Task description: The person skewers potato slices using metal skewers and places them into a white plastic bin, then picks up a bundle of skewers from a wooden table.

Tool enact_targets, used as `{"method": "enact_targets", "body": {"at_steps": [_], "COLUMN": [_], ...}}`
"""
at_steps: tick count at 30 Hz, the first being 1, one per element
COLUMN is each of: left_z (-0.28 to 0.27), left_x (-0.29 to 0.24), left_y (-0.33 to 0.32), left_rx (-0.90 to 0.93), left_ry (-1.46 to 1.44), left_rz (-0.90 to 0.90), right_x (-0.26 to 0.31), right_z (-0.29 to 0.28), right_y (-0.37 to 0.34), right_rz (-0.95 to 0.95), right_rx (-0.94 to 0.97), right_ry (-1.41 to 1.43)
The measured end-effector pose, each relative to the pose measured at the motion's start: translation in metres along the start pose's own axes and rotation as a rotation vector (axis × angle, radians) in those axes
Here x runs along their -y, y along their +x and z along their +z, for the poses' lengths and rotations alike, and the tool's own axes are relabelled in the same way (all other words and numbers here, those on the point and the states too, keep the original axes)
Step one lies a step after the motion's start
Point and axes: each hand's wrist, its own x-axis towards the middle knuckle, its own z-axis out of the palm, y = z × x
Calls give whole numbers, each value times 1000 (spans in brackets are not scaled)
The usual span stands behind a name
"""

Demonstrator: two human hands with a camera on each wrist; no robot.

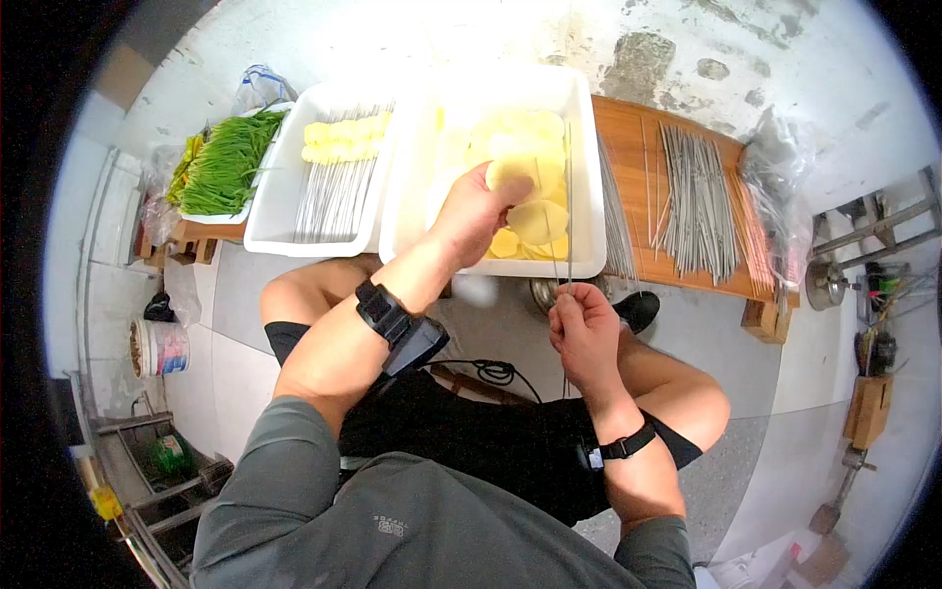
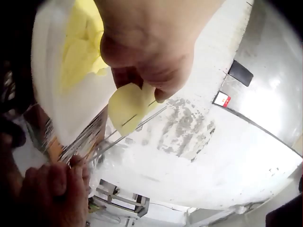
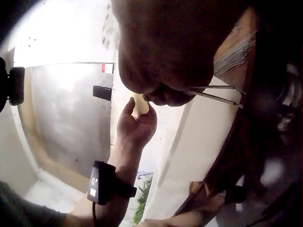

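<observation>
My left hand (image 1: 469,218) pinches a thin round yellow slice (image 1: 508,175), likely potato, over the right white tub. A second slice (image 1: 542,224) hangs just below it, with a thin metal skewer passing through. In the left wrist view the pale slice (image 2: 125,108) is under the fingertips, and the skewers (image 2: 105,147) run down to the other hand. My right hand (image 1: 587,332), nearer my body, grips two skewers between thumb and fingers. Their lower ends (image 3: 215,87) stick out of that fist in the right wrist view.
Loose yellow slices fill part of the white tub (image 1: 586,196). Left of it, another tub (image 1: 257,221) holds skewers threaded with slices, then comes a tray of green chives (image 1: 231,162). Bare skewers (image 1: 697,201) lie on a wooden board (image 1: 638,137) to the right.
</observation>
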Motion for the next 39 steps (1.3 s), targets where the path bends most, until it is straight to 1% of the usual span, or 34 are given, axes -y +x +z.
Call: {"method": "enact_targets", "body": {"at_steps": [1,3,6,10,12,13,16,18,21,24,28,34,36,39], "left_z": [3,13,16,16,16,16,16,14,20,15,15,15,14,16], "left_x": [2,7,13,19,22,22,22,21,18,21,19,16,15,21], "left_y": [-3,-11,-11,-7,-8,-8,-6,-6,-10,-9,-12,-16,-16,-18], "left_rx": [0,33,66,65,8,7,38,-76,-90,-50,-47,-22,19,45], "left_ry": [0,-188,-260,-259,-133,-133,-187,-242,-314,-297,-287,-283,-243,-285], "left_rz": [0,18,53,41,23,22,20,-46,-8,-9,-19,15,-71,-30], "right_x": [0,0,1,2,6,6,5,3,1,-1,-1,1,0,5], "right_z": [0,0,1,1,-1,-1,-2,-2,-3,-5,-3,-2,-2,-1], "right_y": [0,1,0,0,0,1,1,1,1,2,1,0,1,1], "right_rz": [0,13,12,11,14,15,16,16,14,5,-1,23,41,51], "right_rx": [0,-22,-28,-42,-10,-10,18,16,18,21,23,16,8,9], "right_ry": [0,19,27,25,11,11,43,8,-12,-5,1,5,17,43]}}
